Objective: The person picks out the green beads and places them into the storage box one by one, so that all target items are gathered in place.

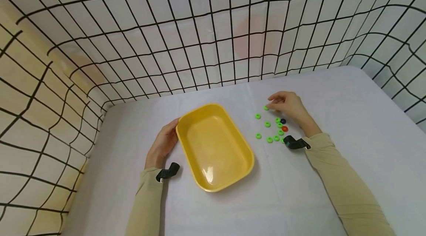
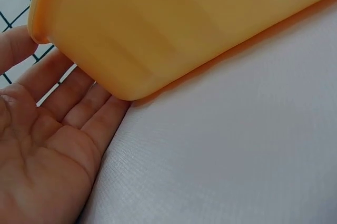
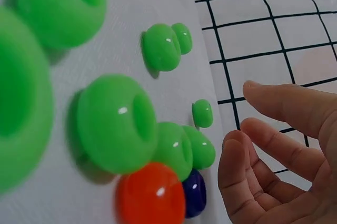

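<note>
A yellow plastic tray (image 1: 247, 146) sits empty on the white table. My left hand (image 1: 173, 127) rests against its left wall with straight fingers (image 2: 79, 103), the thumb by the rim. Right of the tray lie several small green rings (image 1: 267, 124), plus one blue ring (image 1: 283, 121) and one orange ring (image 1: 284, 128). My right hand (image 1: 273, 103) hovers at the far end of the cluster, its loosely curled fingertips (image 3: 234, 142) beside the farthest green ring (image 1: 266, 108) and holding nothing. The right wrist view shows a gap between the fingers and that ring (image 3: 202, 113).
White walls with a black grid (image 1: 213, 43) enclose the table on the left, back and right. The tablecloth (image 1: 349, 110) stretches to the right of the rings. A black camera mount sits on each wrist (image 1: 294, 142).
</note>
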Demonstrator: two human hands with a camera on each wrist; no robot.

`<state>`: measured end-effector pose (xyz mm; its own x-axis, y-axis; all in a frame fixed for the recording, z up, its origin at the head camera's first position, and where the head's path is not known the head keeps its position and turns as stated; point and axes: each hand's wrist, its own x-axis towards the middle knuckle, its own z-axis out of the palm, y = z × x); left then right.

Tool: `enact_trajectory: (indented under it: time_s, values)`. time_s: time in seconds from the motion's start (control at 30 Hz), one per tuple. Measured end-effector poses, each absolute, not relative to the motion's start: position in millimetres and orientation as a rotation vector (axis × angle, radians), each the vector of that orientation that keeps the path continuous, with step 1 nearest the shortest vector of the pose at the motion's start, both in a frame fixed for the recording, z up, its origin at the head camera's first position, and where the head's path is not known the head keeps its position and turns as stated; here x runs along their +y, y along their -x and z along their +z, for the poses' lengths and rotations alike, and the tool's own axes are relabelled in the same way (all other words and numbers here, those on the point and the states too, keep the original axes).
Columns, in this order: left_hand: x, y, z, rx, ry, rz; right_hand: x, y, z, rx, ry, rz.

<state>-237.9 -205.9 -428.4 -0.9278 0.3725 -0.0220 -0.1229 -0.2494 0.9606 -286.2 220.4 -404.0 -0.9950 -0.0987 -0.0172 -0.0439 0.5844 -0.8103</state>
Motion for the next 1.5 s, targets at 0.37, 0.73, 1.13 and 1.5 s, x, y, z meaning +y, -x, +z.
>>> enact_trajectory:
  time_s: [0.37, 0.73, 1.13, 1.5]
  values:
    - [-208.3, 239.5, -432.0, 1.711, -0.302, 2.235, 218.2, 292.3, -418.3, 2.784, 0.1, -1.364]
    - [-208.9, 244.1, -431.7, 1.723, -0.266, 2.221, 215.1, 295.8, -425.6, 2.817, 0.09, -1.335]
    - [-211.7, 243.8, -431.4, 1.68, -0.232, 2.259, 208.9, 294.8, -420.8, 2.824, 0.098, -1.323]
    - [-211.6, 244.8, -431.9, 1.635, -0.268, 2.285, 208.9, 295.4, -420.6, 2.838, 0.057, -1.265]
